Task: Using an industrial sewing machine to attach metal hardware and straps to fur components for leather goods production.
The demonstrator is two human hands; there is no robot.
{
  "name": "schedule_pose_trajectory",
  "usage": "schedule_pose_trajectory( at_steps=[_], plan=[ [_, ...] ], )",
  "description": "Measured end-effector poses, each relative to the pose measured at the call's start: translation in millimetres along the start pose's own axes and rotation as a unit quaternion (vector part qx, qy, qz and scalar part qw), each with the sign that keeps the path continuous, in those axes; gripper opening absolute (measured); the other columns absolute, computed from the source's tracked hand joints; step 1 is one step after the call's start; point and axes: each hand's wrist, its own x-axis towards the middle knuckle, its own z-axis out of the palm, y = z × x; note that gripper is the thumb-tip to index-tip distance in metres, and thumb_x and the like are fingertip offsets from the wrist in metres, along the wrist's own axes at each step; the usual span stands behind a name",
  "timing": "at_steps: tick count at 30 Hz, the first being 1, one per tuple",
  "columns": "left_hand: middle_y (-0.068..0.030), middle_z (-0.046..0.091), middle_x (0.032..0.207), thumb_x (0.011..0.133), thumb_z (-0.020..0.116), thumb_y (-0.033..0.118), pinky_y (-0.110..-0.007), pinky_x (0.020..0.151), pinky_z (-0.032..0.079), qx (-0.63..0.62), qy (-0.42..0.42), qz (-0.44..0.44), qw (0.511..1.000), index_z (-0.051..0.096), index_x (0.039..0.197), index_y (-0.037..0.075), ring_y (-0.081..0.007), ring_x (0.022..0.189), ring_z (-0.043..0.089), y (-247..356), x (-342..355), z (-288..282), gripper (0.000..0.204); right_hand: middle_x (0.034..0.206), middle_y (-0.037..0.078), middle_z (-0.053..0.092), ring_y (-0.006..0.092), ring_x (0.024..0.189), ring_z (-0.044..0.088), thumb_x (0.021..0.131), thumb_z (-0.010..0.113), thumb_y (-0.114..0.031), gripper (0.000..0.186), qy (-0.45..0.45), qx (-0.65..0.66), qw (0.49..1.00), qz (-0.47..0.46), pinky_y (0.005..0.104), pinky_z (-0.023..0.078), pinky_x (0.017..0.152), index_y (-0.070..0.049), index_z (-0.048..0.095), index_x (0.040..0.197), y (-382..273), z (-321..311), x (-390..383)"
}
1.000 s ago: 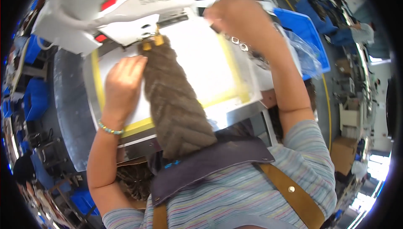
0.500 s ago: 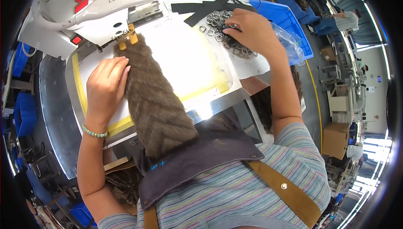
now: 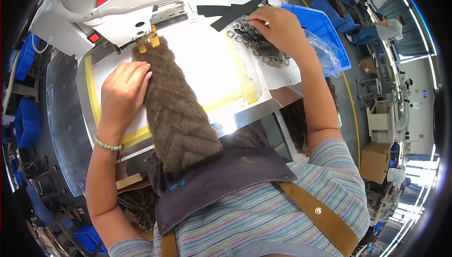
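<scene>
A long brown fur strip (image 3: 181, 111) runs from under the sewing machine's head down to my apron. My left hand (image 3: 125, 87) lies along the strip's left edge, fingers closed together, pinching the fur near its upper end. Two yellow metal pieces (image 3: 154, 36) of the machine sit at the fur's top end. At the right, my right hand (image 3: 282, 28) is raised slightly over a pile of metal D-rings with black tabs (image 3: 256, 45). Its thumb and fingers are pinched together, and a bit of shiny metal ring shows between them; the rest is hidden by the fingers.
The white sewing machine (image 3: 108, 16) fills the upper left. Black straps (image 3: 230, 13) lie crossed behind the rings. A blue bin (image 3: 325, 26) with clear plastic stands at the right. Yellow tape (image 3: 136, 138) borders the white work surface. Another person (image 3: 383, 28) is far off right.
My right hand has lifted a little up and left from the ring pile, its fingers now pinched. My left hand stays at the fur's edge; the whole view has shifted slightly.
</scene>
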Motion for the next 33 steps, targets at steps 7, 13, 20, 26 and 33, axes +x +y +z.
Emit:
schedule_pose_trajectory(
  at_steps=[7, 13, 20, 26, 33],
  plan=[
    [-0.0107, 0.076, 0.102, 0.09, 0.077, 0.006, -0.04, 0.083, 0.058, -0.012, 0.006, -0.001, 1.0, 0.074, 0.104, 0.0, -0.029, 0.092, 0.072, 0.6, 2.8, -5.5, 0.016, 0.098, 0.005, 0.076, 0.0301, 0.091, 0.072, 0.095, 0.07, -0.016, 0.011, -0.04, -0.077, 0.995, -0.054, 0.0412, 0.058, 0.076, -0.01, 0.077, 0.099, -9.2, 31.8, -4.9],
    [-0.0126, 0.077, 0.097, 0.092, 0.076, 0.004, -0.034, 0.079, 0.058, -0.151, 0.046, -0.091, 0.983, 0.077, 0.102, 0.0, -0.0277, 0.087, 0.073, 9.1, 12.3, -15.1, 0.011, 0.101, 0.006, 0.076, 0.0311, 0.092, 0.072, 0.094, 0.067, -0.014, 0.012, -0.052, -0.044, 0.997, -0.036, 0.0417, 0.058, 0.08, -0.01, 0.077, 0.101, -3.6, 28.4, -1.2],
    [-0.0108, 0.078, 0.092, 0.096, 0.074, 0.008, -0.029, 0.075, 0.057, -0.316, -0.041, -0.191, 0.929, 0.078, 0.103, -0.001, -0.0162, 0.081, 0.074, 35.2, 26.9, -17.4, 0.012, 0.088, 0.01, 0.075, 0.0257, 0.079, 0.07, 0.085, 0.072, -0.008, 0.017, -0.161, 0.051, 0.986, -0.004, 0.0372, 0.056, 0.073, -0.006, 0.078, 0.101, 6.8, 17.5, 22.3],
    [-0.0085, 0.08, 0.091, 0.098, 0.074, 0.01, -0.027, 0.074, 0.058, -0.39, -0.023, -0.231, 0.891, 0.079, 0.106, -0.001, -0.0123, 0.081, 0.073, 32.4, 13.9, 11.0, 0.015, 0.078, 0.008, 0.072, 0.016, 0.07, 0.066, 0.081, 0.075, -0.005, 0.017, -0.208, 0.126, 0.97, 0.023, 0.0309, 0.054, 0.068, -0.002, 0.077, 0.098, 9.8, 10.3, 32.3],
    [-0.0094, 0.08, 0.107, 0.104, 0.069, 0.011, -0.027, 0.087, 0.059, -0.571, -0.034, -0.329, 0.751, 0.075, 0.12, -0.003, -0.0125, 0.093, 0.073, 23.7, 10.8, 14.2, 0.023, 0.083, 0.002, 0.072, 0.0101, 0.073, 0.065, 0.087, 0.076, -0.005, 0.01, -0.15, 0.171, 0.973, 0.046, 0.0269, 0.053, 0.07, -0.002, 0.076, 0.096, -28.9, -16.2, 57.3]
  ],
)
